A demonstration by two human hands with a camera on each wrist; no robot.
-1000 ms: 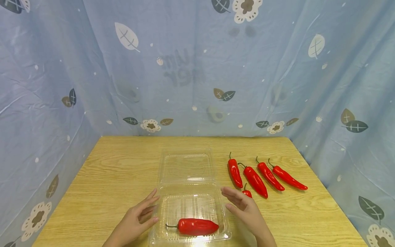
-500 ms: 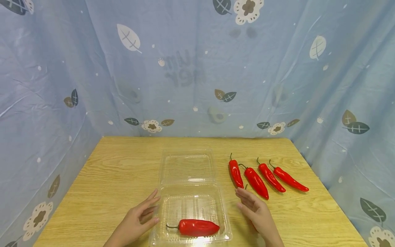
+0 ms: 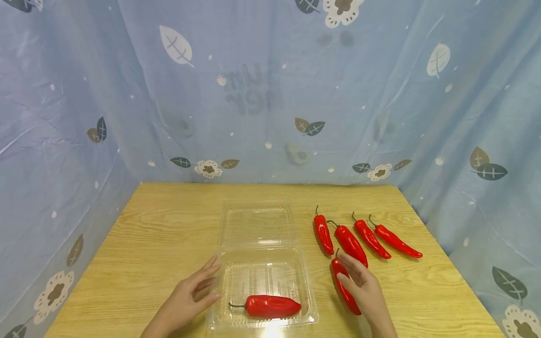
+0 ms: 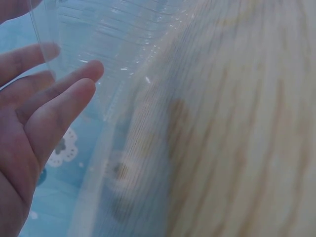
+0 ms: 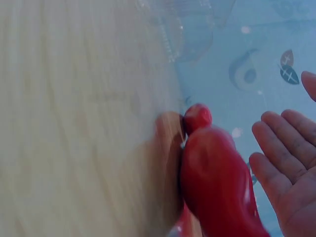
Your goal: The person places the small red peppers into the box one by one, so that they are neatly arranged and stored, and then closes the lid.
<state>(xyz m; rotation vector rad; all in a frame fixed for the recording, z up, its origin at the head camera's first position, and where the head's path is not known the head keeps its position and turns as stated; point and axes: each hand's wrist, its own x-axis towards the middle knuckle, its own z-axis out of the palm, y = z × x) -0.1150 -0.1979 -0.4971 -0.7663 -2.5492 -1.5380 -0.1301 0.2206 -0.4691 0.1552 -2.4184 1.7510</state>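
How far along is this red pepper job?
Done: one red pepper lies in the clear container. Under way: the right hand is at a second pepper, not visibly gripping it. Probably remaining: that one, four others on the table, and perhaps closing the raised-back lid.

Glossy red peppers [image 3: 272,306], clear plastic container [image 3: 241,277].

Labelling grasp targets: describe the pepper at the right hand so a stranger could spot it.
On the wooden table, right of the open clear container, lie five loose red peppers. The pepper meant is at the right hand, stem pointing away from the person. Unlike the other four, it lies nearest the person.
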